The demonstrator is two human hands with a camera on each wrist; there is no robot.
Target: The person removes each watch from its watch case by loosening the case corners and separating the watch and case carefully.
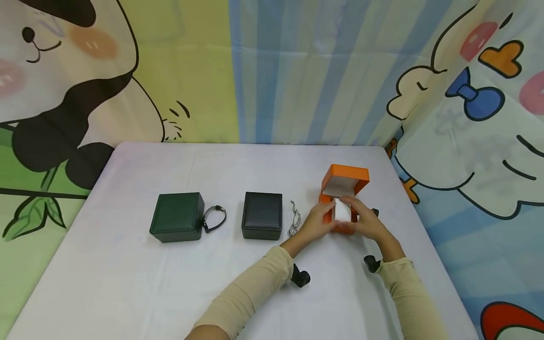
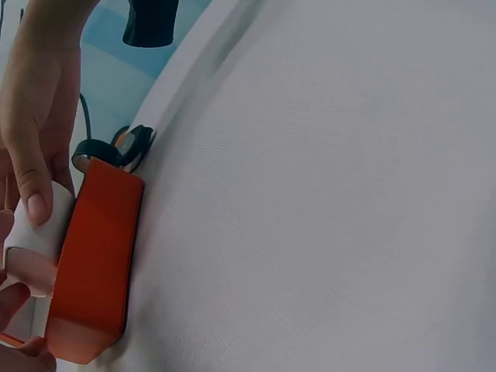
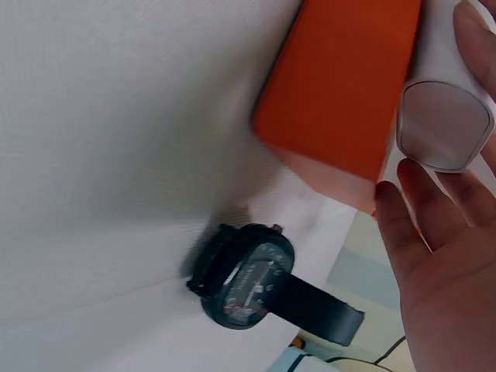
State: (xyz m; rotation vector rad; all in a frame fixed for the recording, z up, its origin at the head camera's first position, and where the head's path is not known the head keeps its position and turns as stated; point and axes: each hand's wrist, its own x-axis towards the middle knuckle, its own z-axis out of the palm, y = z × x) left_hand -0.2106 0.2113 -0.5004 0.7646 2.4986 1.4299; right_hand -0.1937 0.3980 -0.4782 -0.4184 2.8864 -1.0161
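Both hands work at an orange watch box (image 1: 347, 172) with its hinged lid raised, on the right of the table. My left hand (image 1: 318, 222) holds one side of a white watch cushion (image 1: 342, 211), and my right hand (image 1: 367, 221) holds the other. The cushion (image 3: 446, 124) is at the box opening, its flat end showing in the right wrist view. In the left wrist view the right thumb (image 2: 36, 205) presses on the cushion. Beside the box lies a black watch (image 3: 252, 283) with a dark strap. A silver bracelet watch (image 1: 295, 219) lies near my left wrist.
A closed black box (image 1: 261, 215) stands left of the silver watch. Further left are a closed green box (image 1: 177, 217) and a thin black-strapped watch (image 1: 214, 218). All stand on a white-covered table (image 1: 127, 283), backed by a cartoon-printed curtain (image 1: 297, 71).
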